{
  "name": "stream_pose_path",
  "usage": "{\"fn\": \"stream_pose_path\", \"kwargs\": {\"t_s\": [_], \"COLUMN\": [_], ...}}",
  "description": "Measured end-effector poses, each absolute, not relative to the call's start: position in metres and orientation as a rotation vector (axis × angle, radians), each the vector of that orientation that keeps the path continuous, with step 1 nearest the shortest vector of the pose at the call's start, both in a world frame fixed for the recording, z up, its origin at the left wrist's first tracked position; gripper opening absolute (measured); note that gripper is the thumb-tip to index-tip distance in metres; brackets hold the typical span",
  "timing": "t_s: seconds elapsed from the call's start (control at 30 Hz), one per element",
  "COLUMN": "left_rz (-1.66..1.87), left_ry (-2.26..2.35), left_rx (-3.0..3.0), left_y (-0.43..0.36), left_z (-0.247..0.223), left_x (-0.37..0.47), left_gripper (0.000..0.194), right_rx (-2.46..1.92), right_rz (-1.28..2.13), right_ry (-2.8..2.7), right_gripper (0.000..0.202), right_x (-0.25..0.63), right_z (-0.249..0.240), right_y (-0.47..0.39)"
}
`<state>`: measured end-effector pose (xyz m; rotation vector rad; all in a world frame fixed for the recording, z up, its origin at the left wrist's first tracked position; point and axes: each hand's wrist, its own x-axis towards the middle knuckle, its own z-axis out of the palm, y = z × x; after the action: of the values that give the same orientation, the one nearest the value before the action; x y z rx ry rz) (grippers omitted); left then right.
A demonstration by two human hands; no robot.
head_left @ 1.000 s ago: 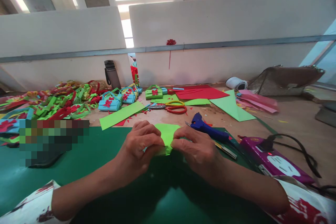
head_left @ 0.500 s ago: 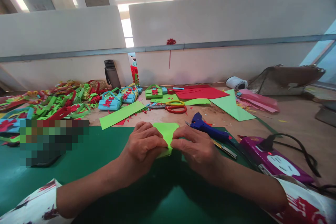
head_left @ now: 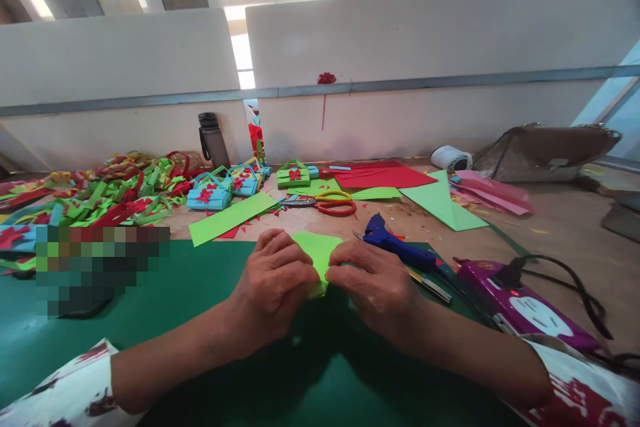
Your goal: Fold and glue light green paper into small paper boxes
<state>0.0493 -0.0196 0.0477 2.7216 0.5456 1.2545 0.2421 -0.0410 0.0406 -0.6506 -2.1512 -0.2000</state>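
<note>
A bright green piece of paper point(head_left: 320, 250) is held between my two hands above the dark green mat point(head_left: 200, 293). My left hand point(head_left: 277, 280) pinches its left side, fingers curled. On the right side, my right hand point(head_left: 373, 277) grips the paper's edge with thumb and forefinger. The fingertips of both hands nearly meet at the near part of the paper, and they hide its lower edge. Just beyond my right hand lies a blue glue gun point(head_left: 400, 245), with a cutter knife point(head_left: 430, 285) beside it.
Red-handled scissors point(head_left: 336, 207), a green strip point(head_left: 233, 218) and small paper bags point(head_left: 209, 195) lie ahead. Paper pieces heap up at the left near a bottle point(head_left: 214, 140). A purple power strip point(head_left: 525, 307) with a black cable is at the right, a handbag point(head_left: 545, 153) behind.
Both hands keep their grip on the green paper. They have barely moved, and the paper's visible part has shifted slightly.
</note>
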Motion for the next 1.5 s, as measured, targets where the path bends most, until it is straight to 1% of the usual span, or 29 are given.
{"fn": "stream_pose_path", "kwargs": {"t_s": [0.17,0.3,0.4,0.53,0.7,0.8,0.87,0.93,0.97,1.03,1.07,1.17,1.3,1.43,1.5], "left_rz": [1.251,1.289,1.316,1.261,1.255,1.238,1.292,1.409,1.479,1.558,1.572,1.515,1.439,1.578,1.589], "left_ry": [0.584,0.619,0.676,0.729,0.729,0.728,0.733,0.753,0.776,0.828,0.840,0.837,0.877,0.869,0.874], "left_rx": [2.676,2.696,2.799,2.973,3.000,2.926,2.841,2.746,2.708,2.675,2.681,2.741,2.759,2.808,2.834], "left_y": [-0.018,-0.017,-0.017,-0.020,-0.021,-0.019,-0.020,-0.022,-0.024,-0.027,-0.029,-0.032,-0.028,-0.018,-0.015], "left_z": [0.049,0.049,0.046,0.043,0.042,0.042,0.045,0.049,0.052,0.056,0.057,0.056,0.048,0.039,0.037], "left_x": [0.045,0.045,0.047,0.052,0.058,0.059,0.056,0.051,0.048,0.042,0.039,0.037,0.038,0.039,0.039], "left_gripper": [0.012,0.015,0.017,0.018,0.019,0.013,0.007,0.014,0.013,0.008,0.006,0.009,0.006,0.005,0.005], "right_rx": [-0.684,-0.702,-0.732,-0.825,-0.888,-0.888,-0.906,-0.922,-0.924,-0.925,-0.930,-0.971,-1.061,-1.112,-1.112], "right_rz": [-0.181,-0.111,-0.028,-0.098,-0.188,-0.183,-0.134,-0.069,-0.043,-0.004,0.015,0.094,0.216,0.311,0.320], "right_ry": [-2.146,-2.138,-2.097,-2.112,-2.155,-2.146,-2.125,-2.087,-2.062,-1.998,-1.964,-1.866,-1.760,-1.720,-1.728], "right_gripper": [0.021,0.019,0.015,0.008,0.016,0.017,0.015,0.014,0.013,0.012,0.012,0.011,0.011,0.012,0.012], "right_x": [0.242,0.242,0.240,0.233,0.229,0.231,0.233,0.234,0.235,0.236,0.236,0.237,0.238,0.238,0.237], "right_z": [0.040,0.040,0.042,0.046,0.046,0.045,0.045,0.045,0.045,0.045,0.046,0.046,0.048,0.050,0.050], "right_y": [-0.041,-0.042,-0.046,-0.053,-0.055,-0.054,-0.053,-0.051,-0.050,-0.048,-0.047,-0.046,-0.045,-0.045,-0.046]}}
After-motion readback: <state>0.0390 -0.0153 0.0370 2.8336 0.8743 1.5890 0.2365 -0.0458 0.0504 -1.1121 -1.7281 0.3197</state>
